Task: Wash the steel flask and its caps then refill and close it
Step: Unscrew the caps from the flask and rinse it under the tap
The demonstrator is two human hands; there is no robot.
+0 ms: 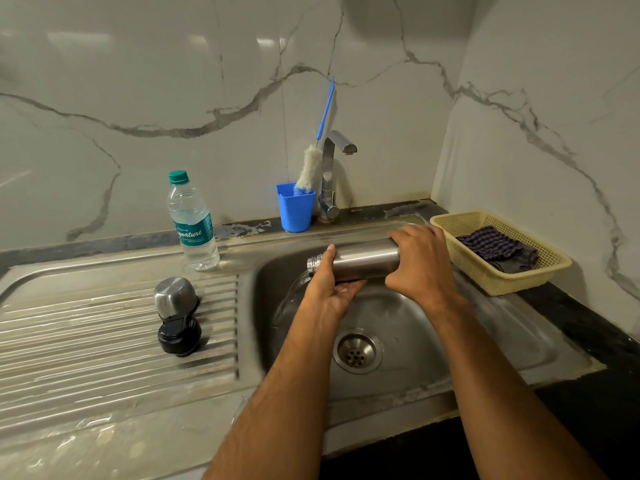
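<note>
Steel flask [363,259]: we hold it on its side over the sink basin [408,327], near the basin's back edge; open threaded mouth points left, tilted a bit down, water seems to pour from it into the basin.
Left hand [329,289]: under the flask's neck end, palm up; fingers curled round the body from below, thumb up beside the mouth.
Right hand [420,259]: over the flask's base end, fingers wrapped round it from above, pressed close together.
Steel cap [175,294]: dome up on the ribbed drainboard [86,341], left of the basin, near its right edge.
Black cap [179,335]: on the drainboard just in front of the steel cap, touching or nearly so; can't tell which.
Water bottle [192,223]: clear plastic w/ green lid, upright at the drainboard's back edge, part full.
Blue cup [295,211]: at the back edge of the tabletop, just left of the tap [332,174]; bottle brush [311,164] w/ blue handle stands in it, leaning on the wall.
Basket [498,284]: cream plastic, at the tabletop's back right corner, right of the basin; dark checked cloth [495,245] lies in it.
Drain [356,351]: at the basin's centre, below our forearms.
</note>
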